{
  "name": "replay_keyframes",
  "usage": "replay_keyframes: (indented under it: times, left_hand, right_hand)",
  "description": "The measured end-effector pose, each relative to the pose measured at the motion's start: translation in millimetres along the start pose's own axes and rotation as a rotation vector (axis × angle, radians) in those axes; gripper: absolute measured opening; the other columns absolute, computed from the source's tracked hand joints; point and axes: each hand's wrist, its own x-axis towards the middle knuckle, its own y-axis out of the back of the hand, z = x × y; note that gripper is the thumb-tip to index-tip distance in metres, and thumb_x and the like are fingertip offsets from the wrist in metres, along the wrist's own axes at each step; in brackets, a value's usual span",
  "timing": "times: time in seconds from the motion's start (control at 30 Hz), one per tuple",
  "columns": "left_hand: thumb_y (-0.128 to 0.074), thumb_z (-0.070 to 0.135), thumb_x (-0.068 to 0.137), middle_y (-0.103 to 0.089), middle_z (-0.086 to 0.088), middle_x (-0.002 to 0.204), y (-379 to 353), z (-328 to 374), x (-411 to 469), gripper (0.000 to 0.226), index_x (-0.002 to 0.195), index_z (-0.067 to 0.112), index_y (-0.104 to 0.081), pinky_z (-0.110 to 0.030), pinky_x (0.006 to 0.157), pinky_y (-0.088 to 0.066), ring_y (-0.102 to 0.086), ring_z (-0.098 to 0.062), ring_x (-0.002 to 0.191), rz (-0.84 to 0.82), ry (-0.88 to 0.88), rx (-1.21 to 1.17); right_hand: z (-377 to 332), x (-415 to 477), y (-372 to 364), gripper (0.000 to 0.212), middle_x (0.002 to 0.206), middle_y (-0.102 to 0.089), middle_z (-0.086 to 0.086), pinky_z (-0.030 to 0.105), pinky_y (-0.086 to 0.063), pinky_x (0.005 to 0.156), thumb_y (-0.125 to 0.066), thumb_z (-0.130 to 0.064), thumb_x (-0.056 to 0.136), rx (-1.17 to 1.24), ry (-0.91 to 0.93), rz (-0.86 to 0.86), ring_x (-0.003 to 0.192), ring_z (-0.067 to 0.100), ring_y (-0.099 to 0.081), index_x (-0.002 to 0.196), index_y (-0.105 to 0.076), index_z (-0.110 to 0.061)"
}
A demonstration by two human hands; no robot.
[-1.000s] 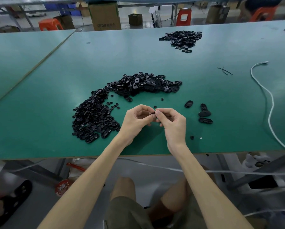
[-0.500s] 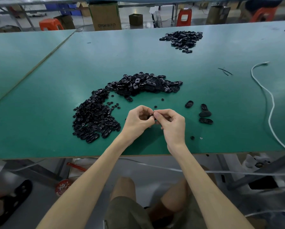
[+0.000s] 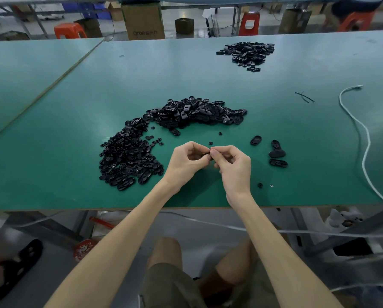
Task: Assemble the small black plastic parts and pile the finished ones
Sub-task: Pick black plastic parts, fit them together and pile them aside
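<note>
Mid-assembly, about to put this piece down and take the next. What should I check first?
1. Small black plastic part pinched by left hand and right hand: ok.
2. Part fully joined: cannot tell, fingers hide it.
3. Heap of loose black plastic pieces beside the left hand: ok.
4. Bare green table beside the black oval pieces at right: ok.
5. White cable apart from both hands: ok.

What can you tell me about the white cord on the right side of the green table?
The white cord is thin and smooth, plastic-coated by its look. It lies loose on the right side of the green table in gentle bends. Its free end lies at the far side. From there it hooks round and runs toward the near edge, leaving the picture at the right. Only the table touches it where it shows.
</note>
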Motion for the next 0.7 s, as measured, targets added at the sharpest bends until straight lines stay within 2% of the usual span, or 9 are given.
replay_keyframes:
  times: [0.13,0.4,0.7]
  left_hand:
    - [-0.078,0.005,0.089,-0.077,-0.004,0.089,5.3,0.9,-0.1,0.014,0.102,0.005,-0.073,-0.023,0.074,-0.056,-0.069,-0.015,0.073,-0.067,-0.009,-0.082]
    - [-0.073,-0.001,0.091,-0.076,-0.005,0.086,3.1,0.4,1.5,0.013,0.104,0.0,-0.071,-0.024,0.073,-0.056,-0.07,-0.017,0.071,-0.043,-0.004,-0.03]
    - [-0.072,-0.002,0.092,-0.076,-0.009,0.089,5.0,1.3,0.0,0.015,0.106,-0.003,-0.07,-0.025,0.076,-0.057,-0.07,-0.02,0.074,-0.045,-0.005,-0.014]
  right_hand:
    - [-1.2,-0.5,0.8,0.014,0.069,-0.071,-0.006,0.024,-0.048,0.064,-0.075,-0.013,0.094,0.036,0.0,0.027,0.065,0.008,-0.061,0.086,-0.075,-0.024]
    - [0.4,0.5,1.0,0.012,0.072,-0.073,-0.008,0.018,-0.048,0.062,-0.076,-0.014,0.094,0.015,0.004,0.014,0.063,0.006,-0.063,0.087,-0.076,-0.024]
    - [-0.2,0.5,1.6,0.009,0.074,-0.074,-0.006,0.018,-0.048,0.061,-0.075,-0.016,0.094,-0.02,0.012,0.022,0.063,0.005,-0.065,0.088,-0.076,-0.023]
